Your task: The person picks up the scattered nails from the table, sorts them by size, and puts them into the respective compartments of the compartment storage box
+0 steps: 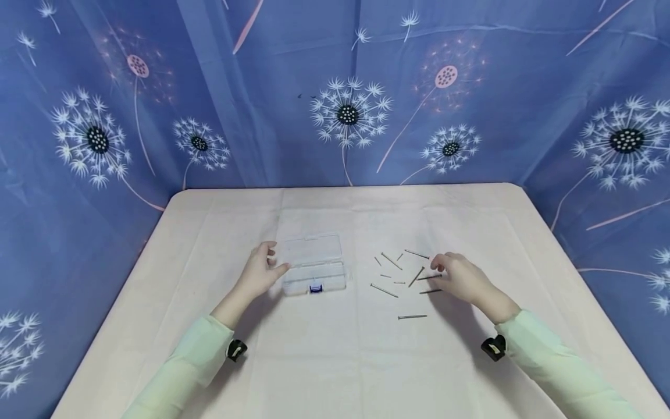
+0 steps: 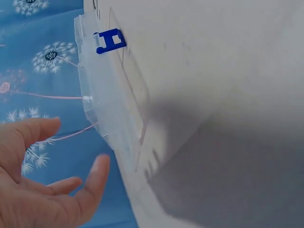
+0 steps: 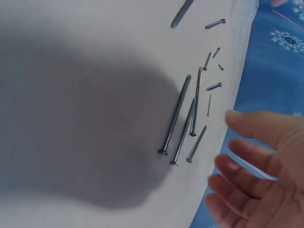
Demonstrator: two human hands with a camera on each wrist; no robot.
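Note:
A clear plastic box (image 1: 330, 286) with a blue latch (image 1: 316, 288) stands on the white cloth, its lid (image 1: 311, 250) raised at the back. Beside its left end is my left hand (image 1: 259, 270), thumb and fingers spread apart with nothing between them. In the left wrist view the same box (image 2: 102, 90) lies past the fingertips. Several metal nails (image 1: 384, 290) of different lengths lie scattered right of the box. My right hand (image 1: 460, 278) hovers at the right side of these nails, fingers loosely bent. The right wrist view shows its fingers apart from a long nail (image 3: 176, 114), holding nothing.
A white cloth covers the table (image 1: 314, 361). One nail (image 1: 412, 317) lies nearer the front than the others. Blue curtains (image 1: 282, 105) with dandelion prints hang behind the table and along both sides. A black wrist strap (image 1: 494, 347) sits by the right sleeve.

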